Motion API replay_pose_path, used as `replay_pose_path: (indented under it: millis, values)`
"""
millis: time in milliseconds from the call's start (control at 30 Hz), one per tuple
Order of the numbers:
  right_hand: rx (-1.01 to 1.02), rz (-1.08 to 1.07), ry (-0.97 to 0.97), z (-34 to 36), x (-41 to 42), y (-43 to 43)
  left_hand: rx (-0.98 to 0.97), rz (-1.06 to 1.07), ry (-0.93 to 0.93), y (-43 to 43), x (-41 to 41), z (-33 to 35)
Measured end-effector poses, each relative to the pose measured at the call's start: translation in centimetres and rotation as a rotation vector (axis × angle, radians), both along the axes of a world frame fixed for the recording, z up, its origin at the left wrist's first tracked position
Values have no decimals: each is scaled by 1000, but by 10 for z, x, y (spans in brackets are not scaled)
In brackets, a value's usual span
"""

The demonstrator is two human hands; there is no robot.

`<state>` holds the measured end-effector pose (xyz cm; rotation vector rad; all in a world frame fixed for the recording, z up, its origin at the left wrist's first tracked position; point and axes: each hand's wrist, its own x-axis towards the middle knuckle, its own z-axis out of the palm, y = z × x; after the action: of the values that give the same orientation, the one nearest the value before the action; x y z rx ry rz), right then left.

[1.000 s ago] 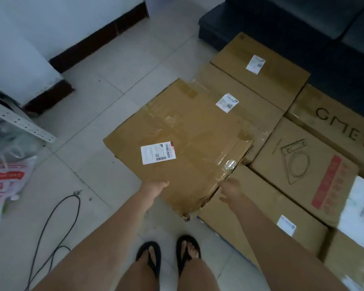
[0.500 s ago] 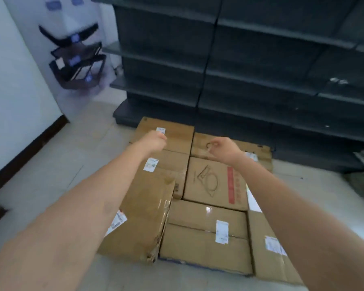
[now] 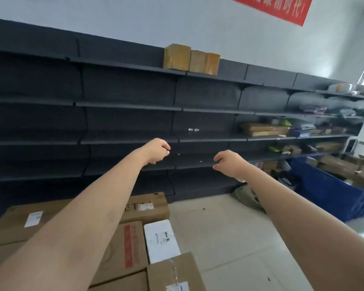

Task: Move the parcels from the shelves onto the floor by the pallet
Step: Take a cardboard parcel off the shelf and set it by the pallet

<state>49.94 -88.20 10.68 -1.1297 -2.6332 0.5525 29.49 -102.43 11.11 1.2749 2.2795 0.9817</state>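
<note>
Now that the big taped carton held a second ago lies among the boxes on the floor (image 3: 229,232), both hands are free and the view has swung up from the stack to the dark shelves (image 3: 126,106). The left hand (image 3: 156,151) hangs loosely curled, fingers drooping, holding nothing; the right hand (image 3: 229,162) is likewise bare, fingers half bent and spread a little. Both are raised toward the mid shelves but touch nothing. Near at the left lie the delivered parcels (image 3: 156,206), packed side by side. What remains: three small brown boxes (image 3: 191,57) on the top shelf, far centre, and flat cartons (image 3: 265,129) with mixed goods on the right-hand shelves, above a blue crate (image 3: 324,190). One drop looks finished, and the next fetch probably starts with a reach to the shelves.
</note>
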Motion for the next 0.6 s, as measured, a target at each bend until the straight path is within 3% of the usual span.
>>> replay_pose_path:
  millis: [267, 600]
  values:
    - [-78, -41, 157, 58, 87, 176, 22, -102, 232, 194, 84, 60]
    - [-18, -15, 265, 117, 42, 444, 153, -33, 344, 440, 22, 122]
